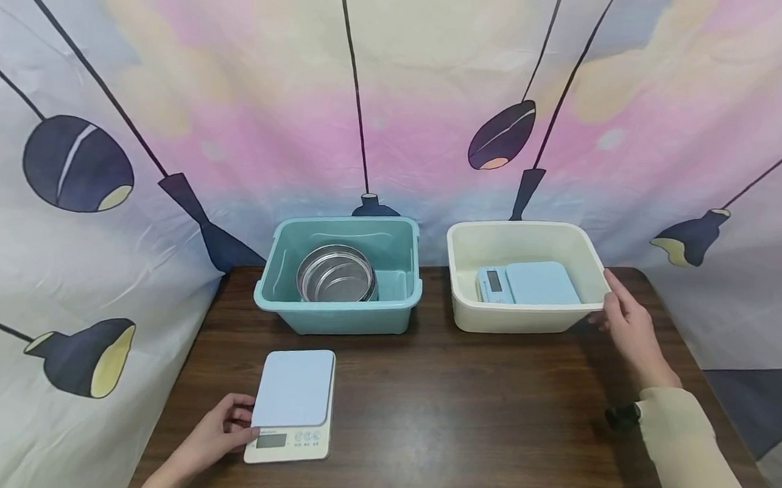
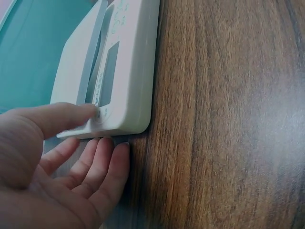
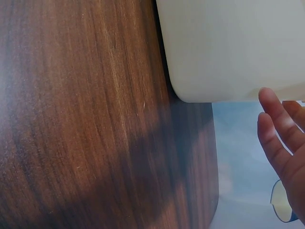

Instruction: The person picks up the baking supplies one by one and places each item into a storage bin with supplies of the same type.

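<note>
A white kitchen scale (image 1: 293, 390) with a pale platform and a small display lies on the table at the front left. My left hand (image 1: 218, 432) grips its left edge by the display corner. In the left wrist view the thumb (image 2: 71, 117) presses on top while the other fingers bend beside the edge. Over on the right, my right hand (image 1: 633, 338) touches the right rim of a cream plastic basin (image 1: 513, 320) with fairly straight fingers (image 3: 276, 138). Inside that basin a light blue kitchen scale (image 1: 541, 283) leans at a tilt.
Left of the cream basin stands a teal plastic basin (image 1: 347, 318) with round metal pans (image 1: 336, 274) in it. Both basins sit at the back of the dark wooden table (image 1: 455, 409). A printed cloth (image 1: 272, 105) hangs behind.
</note>
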### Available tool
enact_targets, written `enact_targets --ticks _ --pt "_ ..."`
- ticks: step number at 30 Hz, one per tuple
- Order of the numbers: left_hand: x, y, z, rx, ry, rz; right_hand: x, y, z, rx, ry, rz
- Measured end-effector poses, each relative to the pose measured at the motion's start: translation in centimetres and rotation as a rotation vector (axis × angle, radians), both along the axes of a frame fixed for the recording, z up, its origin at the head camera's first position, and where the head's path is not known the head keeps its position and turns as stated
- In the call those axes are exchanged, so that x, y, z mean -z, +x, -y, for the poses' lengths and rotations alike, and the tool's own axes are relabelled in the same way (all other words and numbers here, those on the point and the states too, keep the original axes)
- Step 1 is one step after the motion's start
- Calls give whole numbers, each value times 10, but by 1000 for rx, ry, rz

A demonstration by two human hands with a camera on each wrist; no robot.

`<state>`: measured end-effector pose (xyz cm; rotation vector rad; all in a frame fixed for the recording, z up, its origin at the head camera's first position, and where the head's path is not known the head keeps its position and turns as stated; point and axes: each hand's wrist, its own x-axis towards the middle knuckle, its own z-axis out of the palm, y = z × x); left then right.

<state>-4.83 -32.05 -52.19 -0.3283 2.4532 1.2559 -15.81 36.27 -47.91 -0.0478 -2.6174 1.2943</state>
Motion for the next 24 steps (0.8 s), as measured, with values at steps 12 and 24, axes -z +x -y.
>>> enact_targets --ticks 12,24 --pt "-1 2 -3 -33 -48 3 3 -1 -2 5 14 1" --pt "0 -1 -10 -58 -87 -1 3 -1 -2 -1 3 9"
